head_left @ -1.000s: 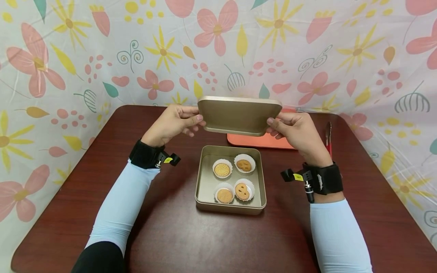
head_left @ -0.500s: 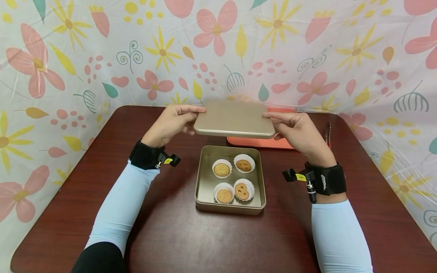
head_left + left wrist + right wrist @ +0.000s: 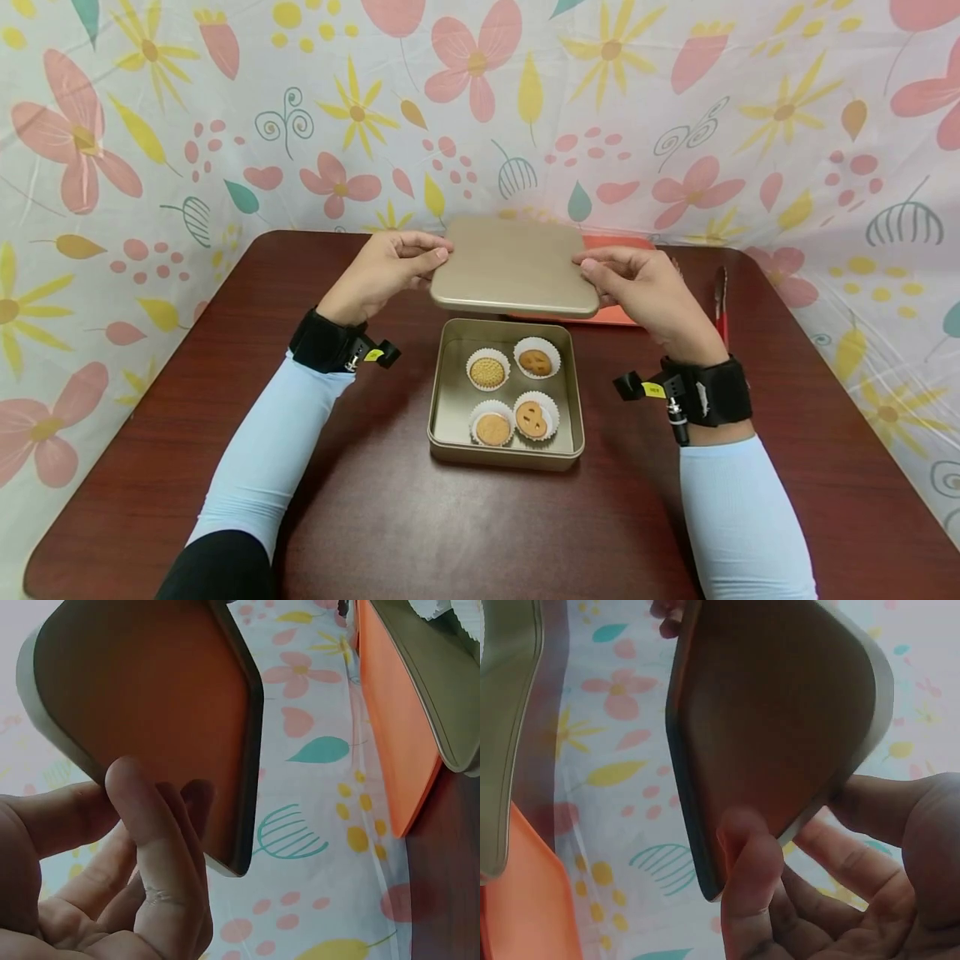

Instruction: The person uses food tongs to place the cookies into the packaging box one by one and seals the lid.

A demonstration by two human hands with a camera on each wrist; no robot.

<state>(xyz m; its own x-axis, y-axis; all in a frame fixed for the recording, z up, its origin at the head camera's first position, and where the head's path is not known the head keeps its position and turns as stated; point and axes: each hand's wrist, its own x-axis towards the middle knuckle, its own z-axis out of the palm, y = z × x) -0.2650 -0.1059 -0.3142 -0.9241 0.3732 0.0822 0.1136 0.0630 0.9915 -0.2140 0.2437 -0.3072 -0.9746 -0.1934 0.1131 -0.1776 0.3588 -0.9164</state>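
A gold metal tin lid (image 3: 516,267) is held in the air, top face toward the head camera, behind and above the open tin. My left hand (image 3: 390,271) pinches its left edge; in the left wrist view, fingers curl under the lid's hollow underside (image 3: 150,690). At the opposite edge my right hand (image 3: 645,287) pinches it likewise, seen against the underside (image 3: 780,705) in the right wrist view. Below, the gold tin (image 3: 506,460) stands on the table with several cookies in white paper cups, among them a round dotted cookie (image 3: 487,372) and a pretzel-shaped cookie (image 3: 532,419).
An orange tray (image 3: 618,315) lies behind the tin, partly hidden by the lid. A red-handled metal tool (image 3: 722,304), perhaps tongs, lies at the right rear of the brown table (image 3: 360,500). A flowered cloth (image 3: 480,108) hangs behind the table.
The lid has turned over from showing its hollow underside to showing its top face, and sits slightly lower. Both hands have shifted their fingers at its edges. The tin and cookies have stayed put.
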